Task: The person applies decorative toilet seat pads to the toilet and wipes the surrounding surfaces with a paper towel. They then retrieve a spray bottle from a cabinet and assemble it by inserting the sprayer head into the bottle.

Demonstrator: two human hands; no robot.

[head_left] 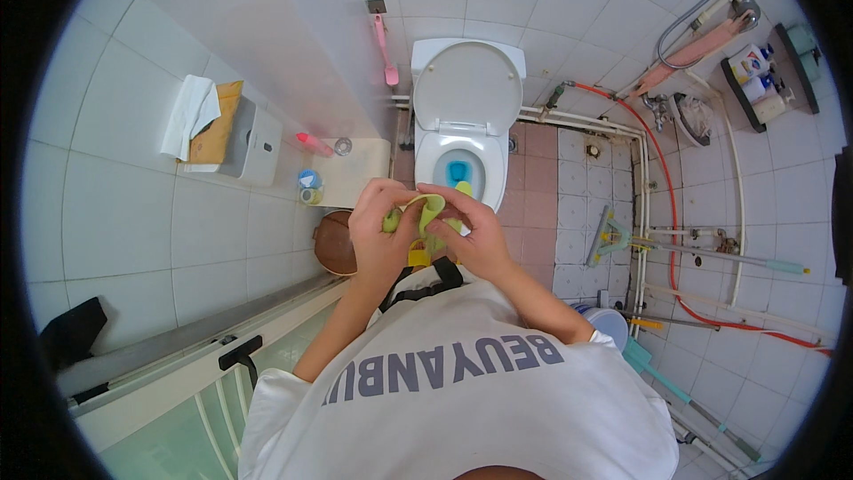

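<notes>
Both my hands are together in front of my chest, gripping a floppy yellow-green rubber glove (432, 206). My left hand (373, 222) is closed on its left side, where a rounded green end sticks out between the fingers. My right hand (478, 236) pinches the rolled cuff and the hanging part from the right. Parts of the glove are hidden behind my fingers. Just beyond my hands stands a white toilet (425, 169), its seat down and its lid (468, 84) raised. Blue water (458, 171) shows in the bowl.
A brown bin (335, 244) stands left of my hands, near a low ledge (355, 173) with bottles. A pink brush (386, 52) hangs beside the toilet. To the right are a red hose (666, 187), a squeegee (609, 236) and a bucket (606, 322).
</notes>
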